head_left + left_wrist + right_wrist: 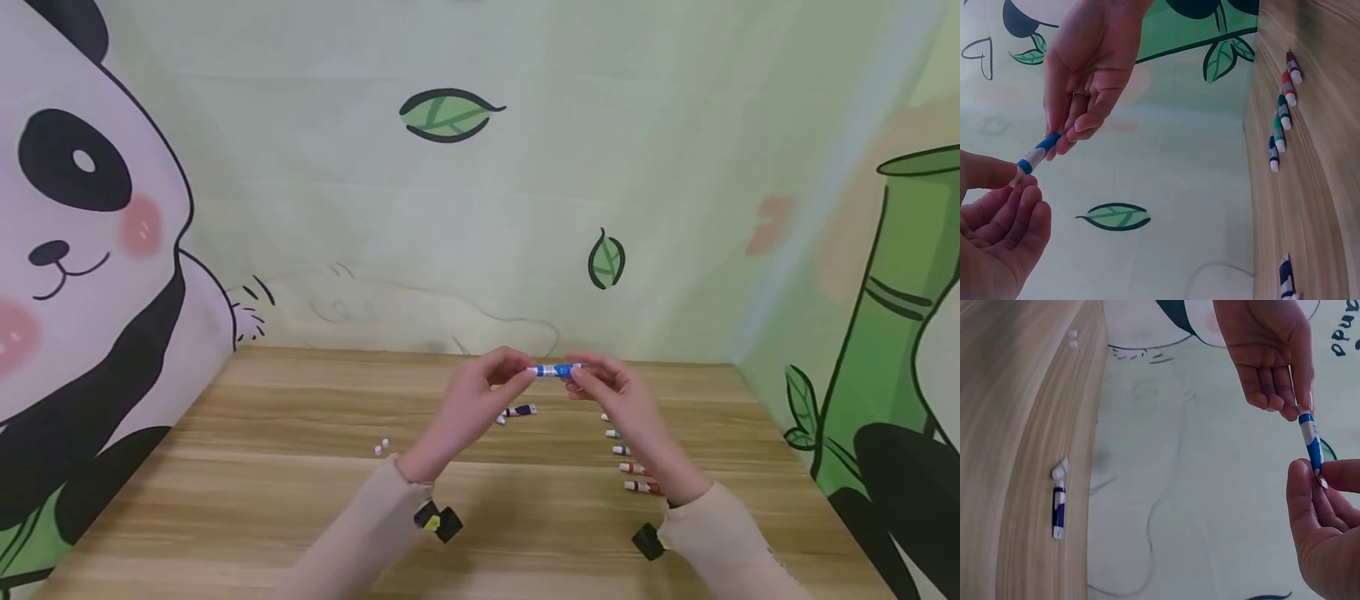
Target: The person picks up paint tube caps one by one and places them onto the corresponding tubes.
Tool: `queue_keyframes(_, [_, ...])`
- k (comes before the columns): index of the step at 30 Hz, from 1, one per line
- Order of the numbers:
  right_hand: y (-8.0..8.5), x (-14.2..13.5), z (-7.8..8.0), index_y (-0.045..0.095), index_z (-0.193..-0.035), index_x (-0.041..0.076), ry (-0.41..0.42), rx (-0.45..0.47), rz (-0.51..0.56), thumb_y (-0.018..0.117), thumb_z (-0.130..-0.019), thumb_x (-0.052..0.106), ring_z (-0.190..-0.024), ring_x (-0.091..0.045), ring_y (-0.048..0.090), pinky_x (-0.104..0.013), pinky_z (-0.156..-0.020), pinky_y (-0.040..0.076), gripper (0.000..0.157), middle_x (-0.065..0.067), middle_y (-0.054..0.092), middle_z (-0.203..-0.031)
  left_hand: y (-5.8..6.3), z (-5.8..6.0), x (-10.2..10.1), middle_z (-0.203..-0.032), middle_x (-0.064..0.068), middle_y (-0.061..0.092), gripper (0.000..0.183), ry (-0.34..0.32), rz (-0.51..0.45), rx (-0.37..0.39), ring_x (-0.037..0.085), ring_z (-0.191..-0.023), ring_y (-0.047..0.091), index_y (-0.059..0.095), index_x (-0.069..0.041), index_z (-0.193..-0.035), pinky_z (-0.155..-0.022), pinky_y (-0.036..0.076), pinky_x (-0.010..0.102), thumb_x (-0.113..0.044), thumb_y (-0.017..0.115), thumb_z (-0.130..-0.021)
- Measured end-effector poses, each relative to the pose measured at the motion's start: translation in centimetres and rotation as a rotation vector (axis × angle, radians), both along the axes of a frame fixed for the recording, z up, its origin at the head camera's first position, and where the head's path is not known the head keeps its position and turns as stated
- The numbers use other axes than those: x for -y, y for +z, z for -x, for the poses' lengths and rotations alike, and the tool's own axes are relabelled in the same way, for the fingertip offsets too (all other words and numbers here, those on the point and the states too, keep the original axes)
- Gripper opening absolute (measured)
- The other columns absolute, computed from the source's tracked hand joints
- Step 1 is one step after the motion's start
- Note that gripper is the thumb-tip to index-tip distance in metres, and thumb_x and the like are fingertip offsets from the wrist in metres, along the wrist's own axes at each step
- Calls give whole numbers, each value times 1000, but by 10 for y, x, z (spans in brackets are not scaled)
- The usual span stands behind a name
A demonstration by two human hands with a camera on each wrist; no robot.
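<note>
A small blue-and-white paint tube (553, 371) is held up in the air between the two hands, above the table. My left hand (474, 402) pinches its white-cap end between thumb and fingers, the cap mostly covered by the fingertips. At the other end, the thumb and fingers of my right hand (621, 398) grip the flat crimped tail, as the right wrist view shows. Beneath the hands lies a dark purple tube (1059, 509), with a small crumpled white thing (1060, 469) by its tip.
Several capped tubes (1284, 112), in dark red, red, greens and navy, lie in a row on the wooden table (300, 517), partly behind the right forearm. Two small white caps (382, 447) sit left of the left wrist. A panda-print backdrop (315, 167) rises behind the table.
</note>
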State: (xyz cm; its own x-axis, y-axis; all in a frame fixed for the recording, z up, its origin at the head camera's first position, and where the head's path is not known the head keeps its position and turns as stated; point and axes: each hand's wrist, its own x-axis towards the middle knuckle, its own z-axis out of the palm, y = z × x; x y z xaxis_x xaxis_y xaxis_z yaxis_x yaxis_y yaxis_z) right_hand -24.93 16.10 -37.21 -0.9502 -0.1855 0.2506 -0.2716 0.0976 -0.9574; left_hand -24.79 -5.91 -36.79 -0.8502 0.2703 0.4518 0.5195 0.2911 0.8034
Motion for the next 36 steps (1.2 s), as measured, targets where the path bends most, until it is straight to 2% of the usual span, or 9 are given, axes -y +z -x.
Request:
queue_keyframes(7, [6,-25,18,58,-123,-4,-79,-25,48,63,-102,17,-85,-8,70,-25,-83,56,30,5,75,-94,4,24,-30,-102,3,72,17,-35,-79,26,16,-88,67,70,-7,-110,-80,56,29,-20,67,-99])
queue_keyframes(14, [7,-42,37,57,-125,-7,-165,-4,18,64,-101,23,-87,-6,68,-22,-82,56,39,9,72,-94,-1,50,-58,-102,1,72,18,8,-103,70,12,-89,65,71,-8,-110,-79,54,26,-21,68,-98])
queue_keyframes(20, [-5,-55,57,57,-132,-5,-242,68,-80,64,-100,31,-88,-7,64,-21,-82,54,48,1,65,-106,-17,74,-79,-98,-1,72,17,61,-124,129,11,-87,63,73,-8,-108,-78,53,26,-20,70,-97])
queue_keyframes(26, [-25,-71,74,56,-135,-5,-267,175,-122,61,-102,30,-90,-8,61,-20,-83,54,48,-10,63,-120,-40,93,-102,-95,1,73,15,101,-118,203,8,-83,62,76,-6,-105,-74,51,24,-17,71,-96])
queue_keyframes(31, [-40,-82,88,56,-137,-5,-255,248,-173,60,-103,29,-96,-12,61,-24,-86,53,48,-18,60,-129,-52,100,-114,-98,9,74,18,113,-128,270,8,-80,63,75,0,-109,-70,52,22,-11,70,-95])
queue_keyframes(35, [-49,-89,95,56,-138,-4,-258,291,-189,60,-103,28,-99,-16,61,-36,-98,51,47,-20,59,-132,-63,102,-123,-96,10,74,17,134,-124,306,10,-79,64,75,2,-107,-68,51,21,-8,69,-96])
queue_keyframes(36, [-52,-91,97,56,-137,-5,-262,294,-198,60,-103,27,-99,-17,62,-37,-98,51,47,-20,59,-131,-66,102,-125,-94,9,74,16,140,-132,318,9,-78,63,75,1,-106,-67,51,21,-8,69,-95])
